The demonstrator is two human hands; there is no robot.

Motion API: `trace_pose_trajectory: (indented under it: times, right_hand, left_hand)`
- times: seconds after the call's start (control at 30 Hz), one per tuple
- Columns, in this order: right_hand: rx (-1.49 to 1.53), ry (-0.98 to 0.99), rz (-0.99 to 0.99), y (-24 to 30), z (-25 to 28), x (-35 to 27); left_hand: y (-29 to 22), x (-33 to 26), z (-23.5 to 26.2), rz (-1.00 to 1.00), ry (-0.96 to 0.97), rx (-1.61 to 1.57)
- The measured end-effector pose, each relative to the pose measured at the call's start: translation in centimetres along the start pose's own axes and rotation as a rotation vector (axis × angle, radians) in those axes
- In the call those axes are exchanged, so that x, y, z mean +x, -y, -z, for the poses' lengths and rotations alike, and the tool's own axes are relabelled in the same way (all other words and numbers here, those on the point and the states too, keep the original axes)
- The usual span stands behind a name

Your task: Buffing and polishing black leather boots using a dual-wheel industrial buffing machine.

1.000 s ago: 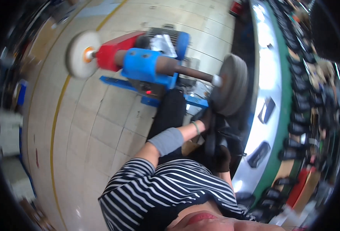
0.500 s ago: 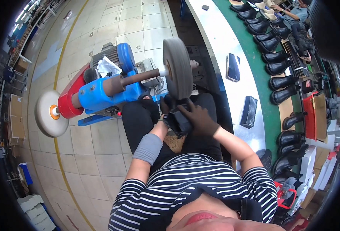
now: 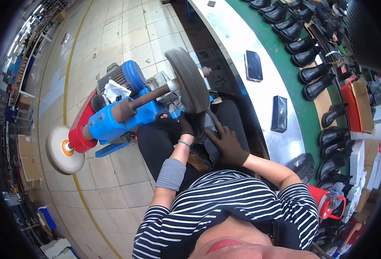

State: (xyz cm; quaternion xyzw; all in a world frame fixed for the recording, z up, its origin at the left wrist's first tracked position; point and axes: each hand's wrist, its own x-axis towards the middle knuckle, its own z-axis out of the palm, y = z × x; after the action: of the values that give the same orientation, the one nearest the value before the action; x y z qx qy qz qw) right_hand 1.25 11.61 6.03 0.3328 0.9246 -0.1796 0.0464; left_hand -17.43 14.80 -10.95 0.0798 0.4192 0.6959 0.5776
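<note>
A black leather shoe [image 3: 206, 122] is held over my lap, its toe up against the lower edge of the dark grey polishing wheel [image 3: 189, 82]. My left hand [image 3: 186, 126], in a dark glove, grips the shoe's left side near the toe; some of its fingers are hidden. From the right, my right hand [image 3: 230, 146], in a brown glove, lays its fingers along the shoe's upper. The wheel looks blurred, as if spinning, on a rusty shaft [image 3: 153, 94] of the blue and red machine [image 3: 108, 125].
A pale wheel [image 3: 64, 149] sits at the machine's left end. On the metal bench edge [image 3: 238, 41] to my right lie a phone [image 3: 254, 66] and a black oblong case [image 3: 279, 114]. Several black shoes [image 3: 317, 88] line the green belt [image 3: 281, 64]. Further right stands a red crate [image 3: 350, 105].
The shoe has turned in my hands and its toe now meets the wheel. My right hand has shifted slightly right and down. The whole view has swung a little.
</note>
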Motion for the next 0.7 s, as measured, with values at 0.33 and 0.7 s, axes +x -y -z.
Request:
trace_pose_trajectory:
  times: [0.33, 0.7]
  right_hand:
    - [1.382, -0.142, -0.022, -8.2, 4.5, -5.1]
    - [1.810, -0.578, -0.210, -6.1, -12.6, 5.4]
  left_hand:
    - [-3.9, -6.4, -0.6, 0.159, 0.537, -0.531]
    - [-7.7, -13.6, -7.3, 0.516, 0.267, 0.048]
